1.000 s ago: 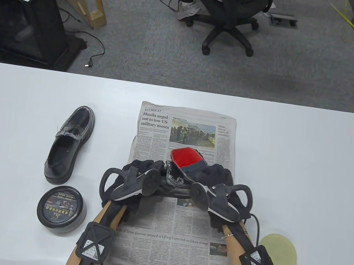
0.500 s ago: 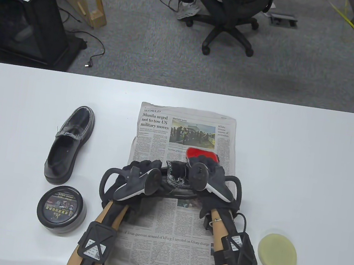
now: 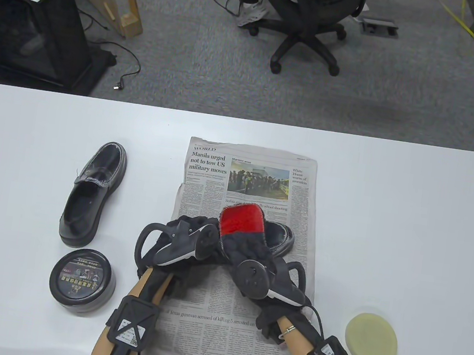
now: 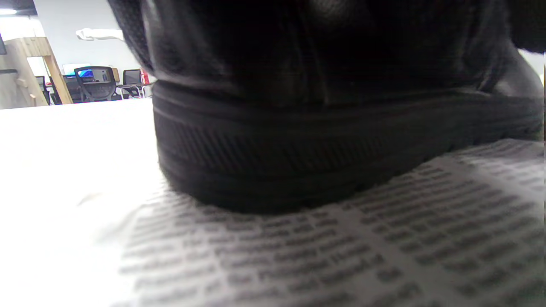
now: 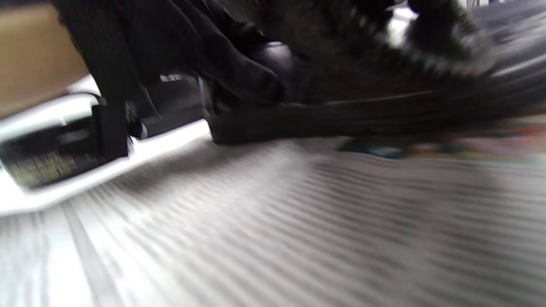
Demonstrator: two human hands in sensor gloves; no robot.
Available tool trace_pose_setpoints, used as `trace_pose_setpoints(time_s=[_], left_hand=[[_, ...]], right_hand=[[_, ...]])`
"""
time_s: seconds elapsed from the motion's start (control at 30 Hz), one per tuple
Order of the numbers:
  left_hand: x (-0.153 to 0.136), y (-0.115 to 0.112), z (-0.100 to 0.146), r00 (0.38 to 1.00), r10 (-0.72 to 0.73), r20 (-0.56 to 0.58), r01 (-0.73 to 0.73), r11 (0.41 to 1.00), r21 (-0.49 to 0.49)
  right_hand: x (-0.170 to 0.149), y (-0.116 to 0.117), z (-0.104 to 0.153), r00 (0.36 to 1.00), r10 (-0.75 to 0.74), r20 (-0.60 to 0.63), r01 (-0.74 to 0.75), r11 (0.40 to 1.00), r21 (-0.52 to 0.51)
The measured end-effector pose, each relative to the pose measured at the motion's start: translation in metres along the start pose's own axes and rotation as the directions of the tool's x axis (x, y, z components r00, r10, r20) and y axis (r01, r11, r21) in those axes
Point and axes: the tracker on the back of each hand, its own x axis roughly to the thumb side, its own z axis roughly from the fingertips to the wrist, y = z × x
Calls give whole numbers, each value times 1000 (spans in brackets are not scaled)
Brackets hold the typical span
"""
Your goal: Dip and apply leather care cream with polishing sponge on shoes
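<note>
Hiding most of the black shoe (image 3: 278, 237) on the newspaper (image 3: 249, 179): both gloved hands. Left hand (image 3: 187, 234) grips the shoe's heel end; finger detail obscured. Right hand (image 3: 248, 254) holds a red brush (image 3: 242, 218) over the shoe. Right wrist view blurred. Sponge (image 3: 371, 340) lies apart, right; cream tin (image 3: 81, 280) left.
</note>
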Motion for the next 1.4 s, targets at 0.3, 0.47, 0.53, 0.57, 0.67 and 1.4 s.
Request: trace_pose_setpoints(time_s=[0.3, 0.47, 0.53, 0.57, 0.67, 1.4], left_hand=[[-2, 0, 2, 1000, 3, 2, -3, 1000, -5], [-2, 0, 2, 1000, 1, -29, -1, 1000, 6], [0, 1, 2, 999, -14, -35, 14, 1000, 1], [0, 2, 2, 999, -25, -37, 25, 1000, 0], [0, 1, 1, 999, -10, -31, 10, 1000, 5], [-4, -2, 3, 1000, -2, -14, 3, 1000, 29]], right_hand=[[-35, -13, -37, 956, 64, -287, -65, 998, 6], [-66, -17, -17, 894, 227, -387, -211, 974, 82], [-64, -14, -5, 883, 304, -358, -296, 952, 80], [-61, -11, 1, 880, 340, -331, -336, 939, 72], [-44, -2, 19, 872, 439, -216, -457, 889, -35], [-68, -18, -14, 879, 267, -395, -263, 963, 66]])
